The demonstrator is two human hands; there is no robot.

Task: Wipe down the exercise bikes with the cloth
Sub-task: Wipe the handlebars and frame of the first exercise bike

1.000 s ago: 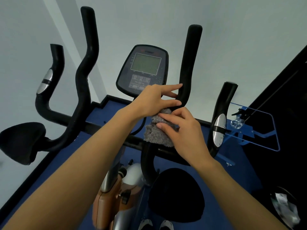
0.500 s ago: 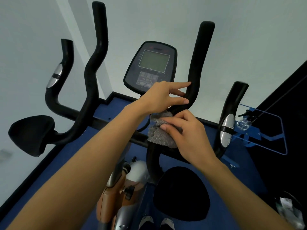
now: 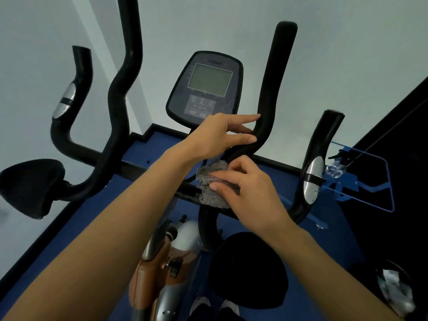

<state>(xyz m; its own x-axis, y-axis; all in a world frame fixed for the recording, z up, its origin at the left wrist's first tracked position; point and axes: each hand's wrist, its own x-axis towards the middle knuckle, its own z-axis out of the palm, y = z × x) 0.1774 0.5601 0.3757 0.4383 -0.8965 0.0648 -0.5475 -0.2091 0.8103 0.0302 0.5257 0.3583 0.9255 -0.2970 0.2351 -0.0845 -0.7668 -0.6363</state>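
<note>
- Grey fluffy cloth (image 3: 212, 184) bunched on the exercise bike's (image 3: 201, 230) black crossbar, at the foot of the right inner handlebar (image 3: 274, 89).
- Right hand (image 3: 249, 193) laid over the cloth, fingers together and curled, pressing it against the bar.
- Left hand (image 3: 222, 135) above it, fingers extended and loosely together, tips touching the bend of the same handlebar; nothing pinched.
- Console (image 3: 205, 89) mounted between the inner handlebars, grey screen blank; small brand lettering above the screen and button labels below too small to read.
- Silver pulse-sensor plates on the outer grips, left (image 3: 64, 104) and right (image 3: 312, 181).
- Black saddle (image 3: 247, 272) directly below the hands; a second black saddle (image 3: 30, 186) at far left.
- Orange-and-silver bike housing (image 3: 150, 279) below the crossbar, over blue floor (image 3: 324, 239).
- Clear spray bottle (image 3: 335, 169) with a black trigger head resting in a blue-edged transparent holder (image 3: 379, 181) just beside the right outer grip; contents not discernible.
- Dark round bin (image 3: 361, 274) at lower right holding crumpled pale material (image 3: 393, 290), blurred.
- Toes of white-and-black shoes (image 3: 215, 306) at the bottom edge.
</note>
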